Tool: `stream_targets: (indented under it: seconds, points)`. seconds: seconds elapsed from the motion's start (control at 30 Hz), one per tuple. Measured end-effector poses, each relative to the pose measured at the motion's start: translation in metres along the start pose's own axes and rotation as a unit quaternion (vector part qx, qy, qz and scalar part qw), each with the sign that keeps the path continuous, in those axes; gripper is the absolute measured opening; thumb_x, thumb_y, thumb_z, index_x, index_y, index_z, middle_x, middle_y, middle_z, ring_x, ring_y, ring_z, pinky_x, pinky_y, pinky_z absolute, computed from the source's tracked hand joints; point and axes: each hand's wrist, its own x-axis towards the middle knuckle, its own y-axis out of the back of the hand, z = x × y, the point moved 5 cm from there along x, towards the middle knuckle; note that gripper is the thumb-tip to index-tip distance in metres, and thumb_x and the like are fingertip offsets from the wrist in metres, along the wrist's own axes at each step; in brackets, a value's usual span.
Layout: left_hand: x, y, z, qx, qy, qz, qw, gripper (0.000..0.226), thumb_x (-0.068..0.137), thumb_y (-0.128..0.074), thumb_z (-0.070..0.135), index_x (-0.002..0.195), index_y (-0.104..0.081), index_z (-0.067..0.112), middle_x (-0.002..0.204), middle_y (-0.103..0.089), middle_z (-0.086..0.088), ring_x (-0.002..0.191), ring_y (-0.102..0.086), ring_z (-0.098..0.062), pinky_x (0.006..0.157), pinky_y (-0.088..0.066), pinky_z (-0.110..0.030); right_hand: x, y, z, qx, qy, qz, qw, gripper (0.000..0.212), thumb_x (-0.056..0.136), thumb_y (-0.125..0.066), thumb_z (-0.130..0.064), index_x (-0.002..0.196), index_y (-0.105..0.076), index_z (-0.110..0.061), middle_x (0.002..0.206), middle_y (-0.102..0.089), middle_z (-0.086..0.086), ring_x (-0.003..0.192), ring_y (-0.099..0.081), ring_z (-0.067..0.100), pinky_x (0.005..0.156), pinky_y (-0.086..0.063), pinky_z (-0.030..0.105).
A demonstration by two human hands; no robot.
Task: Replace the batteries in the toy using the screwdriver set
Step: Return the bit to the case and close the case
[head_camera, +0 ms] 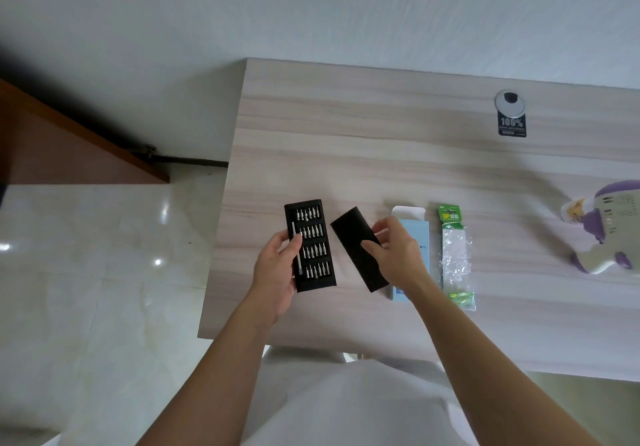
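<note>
A: Two hands, one bench (381, 127). Start with the big things. Where is the toy (604, 227)?

B: Far right of the bench, purple and white, lying well apart from both hands. Nobody is touching it. I can't make out a battery door from here.

A: And nearer in?

B: A pale blue box (415, 224) lies flat, partly under the right wrist. Just right of it is a green-topped battery pack (456, 255); whether cells are in it I can't tell.

A: Now the screwdriver set.

B: It is open in two parts. The left hand (277, 272) grips the tray (311, 244) by its left edge, thumb pressed across the silver driver (297, 251) that sits along that side. Rows of bits fill the rest.

A: The right hand (394, 251)?

B: Pinching the black sleeve (356, 248) near its upper right edge, thumb on top, fingers at the edge. The sleeve is tilted, just beside the tray and not touching it.

A: So the step is getting the tool out. How to do it well?

B: I'd say set the sleeve down flat on the bench, clear of the toy. Keep the tray level so no bits spill. Then lift the driver out with the freed hand and pick a small cross bit, judged against the toy's screw.
</note>
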Motion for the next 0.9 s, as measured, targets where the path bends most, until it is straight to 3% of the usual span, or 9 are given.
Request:
stream_targets:
  seconds: [0.1, 0.17, 0.3, 0.43, 0.53, 0.6, 0.73, 0.9]
  points:
    - [-0.011, -0.029, 0.011, -0.005, -0.008, -0.033, 0.999, 0.019, 0.102, -0.054, 0.015, 0.119, -0.061, 0.015, 0.095, -0.076, -0.004, 0.083, -0.072, -0.024, 0.074, -0.061, -0.048, -0.013, 0.033, -0.001, 0.173, -0.026, 0.013, 0.984, 0.022, 0.091, -0.072, -0.021, 0.108, -0.059, -0.022, 0.097, -0.073, 0.004, 0.091, -0.071, 0.023, 0.075, -0.061, 0.042]
    - [-0.022, -0.051, 0.019, 0.0, -0.014, -0.06, 0.998, 0.023, 0.102, -0.053, 0.013, 0.124, -0.06, 0.014, 0.102, -0.075, -0.008, 0.091, -0.072, -0.028, 0.082, -0.059, -0.054, -0.026, 0.056, -0.006, 0.275, -0.028, 0.015, 0.961, 0.02, 0.092, -0.071, -0.016, 0.109, -0.062, -0.02, 0.096, -0.076, 0.008, 0.088, -0.075, 0.025, 0.07, -0.062, 0.041]
    - [-0.047, -0.098, 0.027, -0.003, -0.023, -0.116, 0.993, 0.028, 0.103, -0.05, 0.011, 0.129, -0.059, 0.016, 0.112, -0.074, -0.013, 0.102, -0.069, -0.034, 0.09, -0.055, -0.061, -0.059, 0.098, -0.013, 0.375, 0.003, 0.027, 0.926, 0.023, 0.091, -0.071, -0.011, 0.113, -0.066, -0.014, 0.097, -0.077, 0.012, 0.086, -0.075, 0.026, 0.07, -0.06, 0.039]
    - [-0.074, -0.146, 0.032, -0.008, -0.041, -0.171, 0.984, 0.031, 0.104, -0.048, 0.014, 0.133, -0.057, 0.021, 0.116, -0.072, -0.015, 0.098, -0.068, -0.031, 0.087, -0.055, -0.054, -0.087, 0.128, -0.013, 0.394, 0.041, 0.064, 0.916, 0.024, 0.086, -0.077, -0.015, 0.109, -0.075, -0.022, 0.101, -0.072, 0.019, 0.092, -0.074, 0.035, 0.078, -0.061, 0.05]
    - [-0.094, -0.175, 0.036, -0.002, -0.056, -0.199, 0.978, 0.03, 0.105, -0.047, 0.018, 0.132, -0.059, 0.021, 0.112, -0.074, -0.01, 0.092, -0.07, -0.026, 0.076, -0.057, -0.042, -0.103, 0.144, -0.014, 0.396, 0.059, 0.084, 0.913, 0.024, 0.085, -0.078, -0.014, 0.104, -0.078, -0.028, 0.083, -0.068, 0.009, 0.085, -0.075, 0.03, 0.079, -0.062, 0.05]
    - [-0.105, -0.189, 0.038, 0.001, -0.06, -0.215, 0.975, 0.028, 0.105, -0.048, 0.021, 0.13, -0.06, 0.025, 0.113, -0.075, -0.009, 0.094, -0.072, -0.025, 0.073, -0.057, -0.039, -0.11, 0.151, -0.014, 0.401, 0.063, 0.091, 0.909, 0.025, 0.084, -0.077, -0.014, 0.102, -0.079, -0.032, 0.081, -0.067, 0.009, 0.084, -0.076, 0.028, 0.077, -0.062, 0.05]
    - [-0.118, -0.208, 0.041, 0.011, -0.068, -0.233, 0.97, 0.029, 0.106, -0.045, 0.023, 0.131, -0.061, 0.026, 0.118, -0.073, -0.007, 0.106, -0.07, -0.029, 0.089, -0.058, -0.049, -0.118, 0.164, -0.012, 0.401, 0.073, 0.113, 0.906, 0.028, 0.084, -0.078, -0.016, 0.107, -0.077, -0.032, 0.087, -0.066, 0.019, 0.084, -0.076, 0.029, 0.079, -0.062, 0.051]
    - [-0.128, -0.219, 0.037, 0.038, -0.078, -0.253, 0.964, 0.028, 0.104, -0.051, 0.022, 0.129, -0.062, 0.021, 0.12, -0.072, -0.01, 0.107, -0.07, -0.031, 0.096, -0.055, -0.052, -0.123, 0.176, -0.007, 0.398, 0.078, 0.142, 0.903, 0.029, 0.084, -0.078, -0.013, 0.109, -0.077, -0.028, 0.077, -0.056, 0.006, 0.068, -0.072, 0.017, 0.058, -0.057, 0.025]
